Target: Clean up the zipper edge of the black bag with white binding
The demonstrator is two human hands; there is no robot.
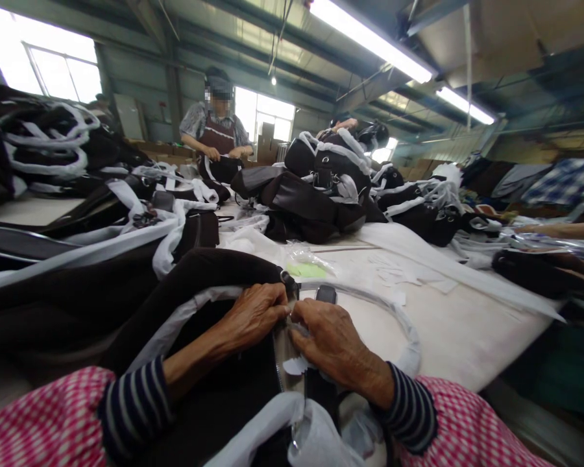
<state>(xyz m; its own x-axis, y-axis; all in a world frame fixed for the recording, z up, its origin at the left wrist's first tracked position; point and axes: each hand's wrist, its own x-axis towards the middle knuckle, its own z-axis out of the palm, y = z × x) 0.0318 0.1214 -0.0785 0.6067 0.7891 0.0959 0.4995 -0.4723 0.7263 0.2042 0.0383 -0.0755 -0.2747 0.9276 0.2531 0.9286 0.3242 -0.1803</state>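
Note:
A dark brown bag lies in front of me on the white table. Its curved handle is wrapped in white paper and arcs off to the right. My left hand pinches the bag's edge near a metal fitting. Touching it fingertip to fingertip, my right hand grips the same spot, where clear plastic and white paper cover the bag. Both wrists show striped cuffs under pink checked sleeves.
Piles of dark bags with paper-wrapped handles crowd the middle and left of the table. A person in an apron works at the far end. Another person's arm reaches in at the right. Paper scraps lie nearby.

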